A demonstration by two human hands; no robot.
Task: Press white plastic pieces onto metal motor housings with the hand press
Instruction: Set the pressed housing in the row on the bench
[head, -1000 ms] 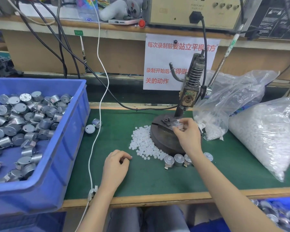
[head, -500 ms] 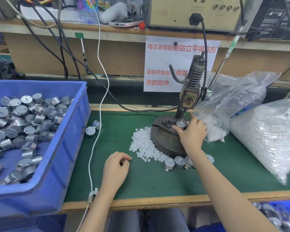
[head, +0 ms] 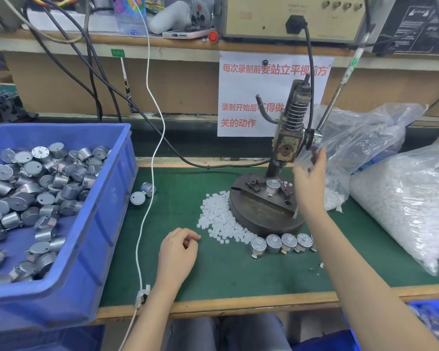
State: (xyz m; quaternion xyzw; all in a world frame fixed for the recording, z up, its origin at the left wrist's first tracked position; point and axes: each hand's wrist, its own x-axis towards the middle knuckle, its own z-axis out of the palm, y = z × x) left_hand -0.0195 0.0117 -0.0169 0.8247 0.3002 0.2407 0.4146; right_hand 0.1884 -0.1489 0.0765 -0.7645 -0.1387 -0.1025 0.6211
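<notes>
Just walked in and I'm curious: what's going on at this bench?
A person is working a metal hand press on a green mat. A small silver motor housing sits in the fixture on its round base. The right hand is raised beside the press, open, gripping nothing. The left hand rests curled on the mat by a heap of small white plastic pieces. More housings lie in the blue plastic bin.

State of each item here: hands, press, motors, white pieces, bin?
hand press: lever up, untouched.
right hand: raised beside the press, fingers straight, holding nothing.
left hand: resting on the mat, fingers curled; contents hidden.
motor on the fixture: upright, untouched.
white pieces: loose pile against the press base.
row of motors: upright on the mat.
blue bin: holds loose motors.
</notes>
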